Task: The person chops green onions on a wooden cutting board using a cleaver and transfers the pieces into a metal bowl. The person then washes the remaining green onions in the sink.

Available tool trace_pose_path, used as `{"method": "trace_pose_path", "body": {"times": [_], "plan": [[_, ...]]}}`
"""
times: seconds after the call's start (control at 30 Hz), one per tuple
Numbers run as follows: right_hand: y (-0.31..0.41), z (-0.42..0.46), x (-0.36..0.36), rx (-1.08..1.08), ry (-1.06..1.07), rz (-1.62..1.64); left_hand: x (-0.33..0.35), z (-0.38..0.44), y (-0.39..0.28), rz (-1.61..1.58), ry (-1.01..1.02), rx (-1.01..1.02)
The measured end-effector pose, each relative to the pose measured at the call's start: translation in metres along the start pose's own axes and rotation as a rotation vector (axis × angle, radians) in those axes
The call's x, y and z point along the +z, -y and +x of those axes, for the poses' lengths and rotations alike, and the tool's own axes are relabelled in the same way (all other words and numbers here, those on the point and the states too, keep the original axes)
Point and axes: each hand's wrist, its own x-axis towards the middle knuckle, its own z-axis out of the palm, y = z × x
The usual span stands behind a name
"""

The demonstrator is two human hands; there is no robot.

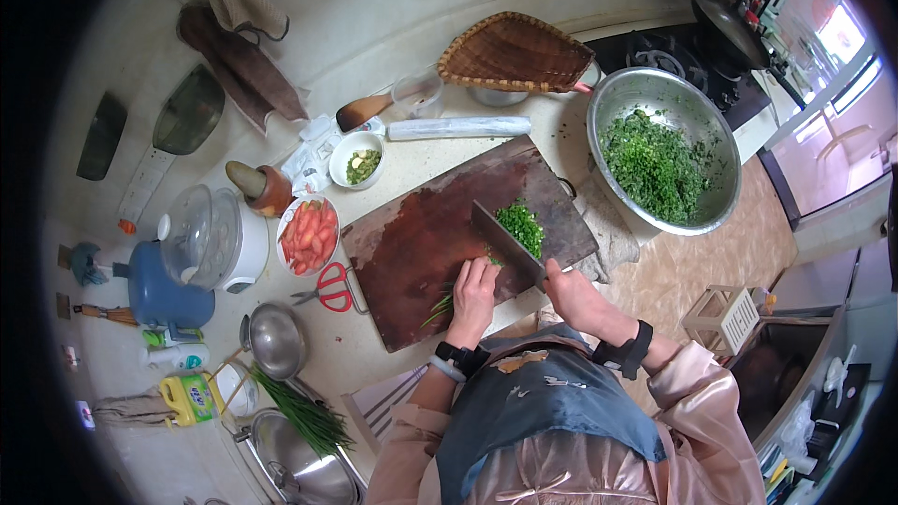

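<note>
In the head view, a dark wooden chopping board [435,203] lies slantwise on the counter. My right hand [572,292] grips the handle of a cleaver [510,240], whose broad blade stands on edge across the board. To the blade's right is a heap of finely chopped green chives [520,226]. My left hand [475,292] presses a small bundle of uncut chives [439,308] against the board, fingers curled close to the blade's left side. Some cut bits lie by its fingertips. The bundle's middle is hidden under the hand.
A large steel bowl [717,133] of chopped greens stands right of the board. Red scissors [334,289] and a bowl of sliced red vegetable [307,235] sit at its left. Whole chives [309,410] lie across the sink [309,466]. Behind are a cling-film roll [459,128] and a woven basket [515,52].
</note>
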Motion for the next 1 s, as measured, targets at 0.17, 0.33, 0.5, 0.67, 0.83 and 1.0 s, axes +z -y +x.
{"method": "trace_pose_path", "body": {"times": [0.17, 0.33, 0.5, 0.67, 0.83, 1.0], "plan": [[0.006, -0.003, -0.005, -0.043, -0.012, -0.122, 0.011, 0.009, 0.002, -0.072, -0.026, -0.051], [0.017, -0.004, -0.002, -0.120, 0.075, -0.191, 0.010, 0.004, 0.007, 0.093, 0.070, 0.003], [0.005, 0.005, 0.009, -0.048, -0.005, -0.097, 0.000, 0.013, -0.002, 0.039, -0.017, 0.077], [0.025, -0.006, -0.010, -0.112, 0.134, -0.198, 0.010, -0.002, 0.011, 0.077, 0.089, -0.001], [0.013, 0.007, 0.004, -0.029, 0.028, -0.080, 0.005, 0.006, 0.004, -0.026, -0.027, 0.022], [0.015, -0.005, -0.002, -0.107, 0.078, -0.124, 0.003, 0.006, 0.004, -0.041, -0.013, -0.058]]}}
